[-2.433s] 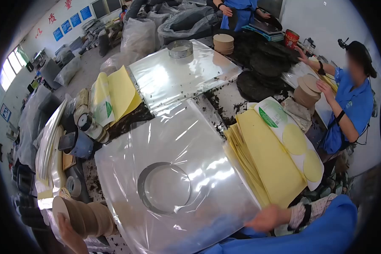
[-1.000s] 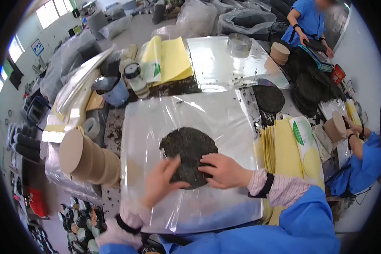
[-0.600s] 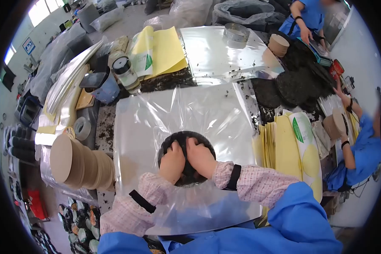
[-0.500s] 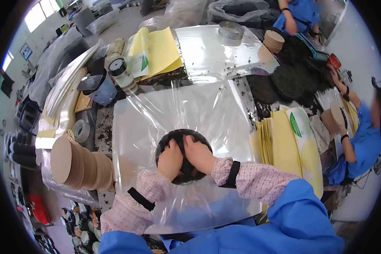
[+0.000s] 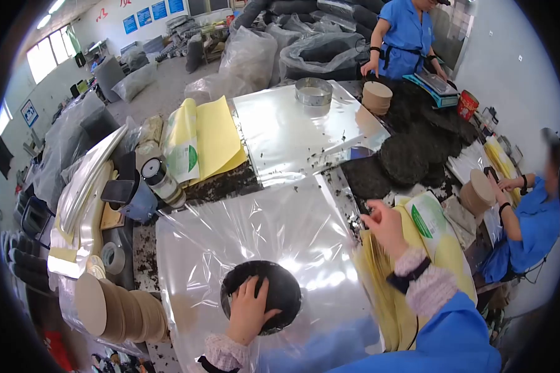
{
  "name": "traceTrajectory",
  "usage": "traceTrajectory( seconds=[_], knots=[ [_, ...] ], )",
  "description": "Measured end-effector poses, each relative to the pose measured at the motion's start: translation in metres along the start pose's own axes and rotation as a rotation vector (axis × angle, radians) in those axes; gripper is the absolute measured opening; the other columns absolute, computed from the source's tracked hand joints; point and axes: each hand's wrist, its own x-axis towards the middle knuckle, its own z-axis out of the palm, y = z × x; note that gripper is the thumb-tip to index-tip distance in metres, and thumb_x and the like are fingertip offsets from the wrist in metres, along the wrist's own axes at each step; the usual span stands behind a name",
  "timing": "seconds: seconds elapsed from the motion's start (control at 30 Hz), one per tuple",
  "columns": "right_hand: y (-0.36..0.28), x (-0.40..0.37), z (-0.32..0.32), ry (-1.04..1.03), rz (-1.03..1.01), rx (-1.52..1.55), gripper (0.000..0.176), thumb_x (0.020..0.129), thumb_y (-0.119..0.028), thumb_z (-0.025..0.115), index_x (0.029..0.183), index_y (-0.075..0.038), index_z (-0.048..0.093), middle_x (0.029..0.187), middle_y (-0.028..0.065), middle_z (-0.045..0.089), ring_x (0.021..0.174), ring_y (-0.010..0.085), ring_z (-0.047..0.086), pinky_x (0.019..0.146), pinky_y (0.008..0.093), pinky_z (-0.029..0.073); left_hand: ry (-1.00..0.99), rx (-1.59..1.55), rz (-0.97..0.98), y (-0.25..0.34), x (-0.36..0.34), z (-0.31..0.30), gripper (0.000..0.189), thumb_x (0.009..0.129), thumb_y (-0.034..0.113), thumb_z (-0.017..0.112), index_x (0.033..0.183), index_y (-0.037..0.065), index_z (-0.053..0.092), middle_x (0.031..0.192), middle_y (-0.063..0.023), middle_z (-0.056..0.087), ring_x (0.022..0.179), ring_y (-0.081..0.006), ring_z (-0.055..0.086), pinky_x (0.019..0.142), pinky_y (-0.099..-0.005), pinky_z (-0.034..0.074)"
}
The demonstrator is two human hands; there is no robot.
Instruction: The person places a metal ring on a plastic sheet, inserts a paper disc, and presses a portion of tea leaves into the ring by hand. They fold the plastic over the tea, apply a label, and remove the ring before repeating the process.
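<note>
Disc (image 5: 287,291), one, under left hand (image 5: 249,311), right hand (image 5: 386,227) perhaps on sheets (image 5: 379,292)

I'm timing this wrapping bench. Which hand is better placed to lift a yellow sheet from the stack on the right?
Right, probably. The right hand is at the far end of the yellow sheets, while the left hand rests on the dark round cake on the clear film, farther away.

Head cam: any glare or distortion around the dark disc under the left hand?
Head view: heavy fisheye, black vignette in the corners, straight edges bowed; bright glare on the clear plastic sheet just right of the dark disc, which is readable; left hand on it looks sharp.
</note>
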Motion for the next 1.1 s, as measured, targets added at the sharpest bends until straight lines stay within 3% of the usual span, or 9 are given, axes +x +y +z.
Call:
traceTrajectory(
  seconds=[0.07, 0.13, 0.33, 0.4, 0.57, 0.7, 0.93, 1.03, 1.1],
  knots=[
    [0.044, 0.060, 0.017, 0.271, -0.497, -0.516, 0.056, 0.083, -0.008, 0.072, 0.135, 0.004, 0.055, 0.116, 0.0188, 0.067, 0.098, 0.0286, 0.068, 0.077, 0.0398, 0.058, -0.005, -0.007, -0.017, 0.002, 0.002, -0.005, 0.081, 0.075, 0.042, 0.083, 0.141, 0.005, 0.055, 0.144, -0.0189, 0.047, 0.134, -0.0385, 0.044, 0.107, -0.0517, 0.039],
    [0.123, 0.119, 0.064, 0.112, -0.352, -0.883, 0.052, 0.086, -0.008, 0.061, 0.136, 0.006, 0.052, 0.133, 0.0213, 0.058, 0.118, 0.0361, 0.060, 0.088, 0.0429, 0.056, -0.006, -0.009, -0.020, 0.004, 0.001, -0.005, 0.080, 0.075, 0.042, 0.084, 0.140, 0.005, 0.056, 0.144, -0.0185, 0.048, 0.135, -0.0380, 0.044, 0.107, -0.0515, 0.039],
    [-0.014, 0.084, -0.007, 0.099, -0.203, -0.282, 0.041, 0.089, 0.001, 0.050, 0.128, 0.007, 0.060, 0.108, 0.0243, 0.070, 0.096, 0.0398, 0.068, 0.089, 0.0412, 0.055, 0.355, -0.268, -0.039, -0.006, -0.017, -0.019, 0.057, 0.088, 0.020, 0.075, 0.137, -0.001, 0.057, 0.139, -0.0213, 0.057, 0.133, -0.0406, 0.052, 0.110, -0.0472, 0.042],
    [-0.070, 0.016, -0.019, 0.184, -0.404, 0.084, 0.048, 0.088, 0.005, 0.046, 0.134, 0.001, 0.061, 0.120, 0.0209, 0.069, 0.109, 0.0376, 0.066, 0.097, 0.0404, 0.053, 0.470, -0.447, -0.135, -0.023, -0.038, -0.024, 0.053, 0.099, 0.023, 0.062, 0.145, 0.000, 0.050, 0.146, -0.0207, 0.053, 0.137, -0.0359, 0.050, 0.114, -0.0424, 0.038],
    [-0.109, -0.152, 0.080, -0.120, -1.129, -0.107, 0.051, 0.088, -0.008, 0.060, 0.139, -0.004, 0.058, 0.140, 0.0167, 0.058, 0.132, 0.0373, 0.054, 0.113, 0.0488, 0.042, 0.636, -1.606, -0.145, -0.047, -0.045, 0.001, 0.064, 0.108, 0.046, 0.039, 0.157, 0.005, 0.031, 0.158, -0.0126, 0.039, 0.146, -0.0252, 0.036, 0.122, -0.0411, 0.028],
    [-0.106, -0.160, 0.091, -0.431, -1.076, -0.074, 0.060, 0.089, -0.030, 0.068, 0.144, -0.008, 0.053, 0.142, 0.0196, 0.056, 0.131, 0.0391, 0.054, 0.112, 0.0503, 0.043, 0.611, -1.201, -0.341, -0.045, -0.045, 0.008, 0.055, 0.094, 0.002, 0.062, 0.147, -0.001, 0.047, 0.142, -0.0138, 0.055, 0.126, -0.0217, 0.056, 0.108, -0.0348, 0.044],
    [-0.173, -0.122, 0.138, -0.405, -0.978, -0.265, 0.080, 0.092, -0.065, 0.055, 0.151, -0.013, 0.046, 0.159, 0.0258, 0.033, 0.150, 0.0449, 0.024, 0.119, 0.0650, 0.016, 0.731, -0.543, -0.250, -0.027, -0.021, 0.007, 0.044, 0.078, -0.009, 0.060, 0.121, 0.001, 0.057, 0.122, -0.0190, 0.056, 0.120, -0.0390, 0.053, 0.105, -0.0444, 0.044],
    [-0.166, -0.122, 0.147, -0.479, -0.931, -0.327, 0.084, 0.090, -0.069, 0.053, 0.153, -0.014, 0.044, 0.163, 0.0245, 0.026, 0.153, 0.0450, 0.015, 0.119, 0.0660, 0.009, 0.296, -0.304, -0.324, -0.024, -0.012, -0.012, 0.041, 0.081, -0.003, 0.061, 0.122, 0.001, 0.060, 0.130, -0.0167, 0.055, 0.131, -0.0379, 0.046, 0.112, -0.0453, 0.036],
    [-0.166, -0.124, 0.148, -0.484, -0.923, -0.315, 0.084, 0.090, -0.067, 0.055, 0.153, -0.012, 0.044, 0.163, 0.0244, 0.026, 0.153, 0.0447, 0.015, 0.120, 0.0659, 0.009, 0.392, 0.101, -0.160, -0.011, -0.013, -0.015, 0.043, 0.085, 0.004, 0.060, 0.127, 0.002, 0.059, 0.137, -0.0162, 0.052, 0.137, -0.0371, 0.043, 0.116, -0.0465, 0.033]
  ],
)
